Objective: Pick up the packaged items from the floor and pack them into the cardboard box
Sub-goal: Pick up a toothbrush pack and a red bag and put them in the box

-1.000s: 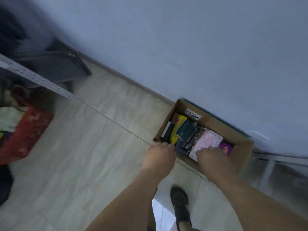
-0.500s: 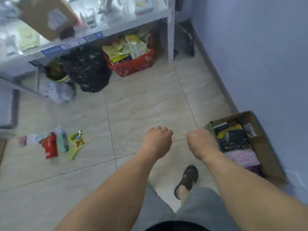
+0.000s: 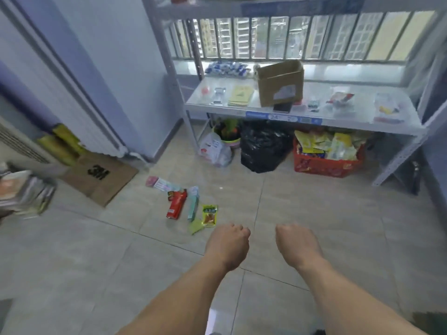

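Both forearms reach forward over the tiled floor (image 3: 314,213), and the left hand (image 3: 227,245) and right hand (image 3: 296,245) hang side by side, apart from each other, fingers loosely curled under and holding nothing. Just ahead and to the left of the left hand lies a small cluster of packaged items. Nearest is a yellow snack packet (image 3: 209,215), its long axis running roughly away from the person, with a pale green packet (image 3: 196,228) touching its near left corner. Beside it to the left a slim teal box (image 3: 193,202) lies lengthwise in much the same direction, and next to that a red packet (image 3: 176,204) lies with its far end tilted slightly right. Farther off, a white and pink packet (image 3: 161,184) lies crosswise, its long axis running left to right. A flattened sheet of cardboard (image 3: 100,176) lies on the floor near the wall at left. On the metal shelf (image 3: 338,114) ahead stands an open cardboard box (image 3: 280,83), tilted; under the shelf sit a black bag (image 3: 263,147) and a red basket (image 3: 326,163) full of packets.
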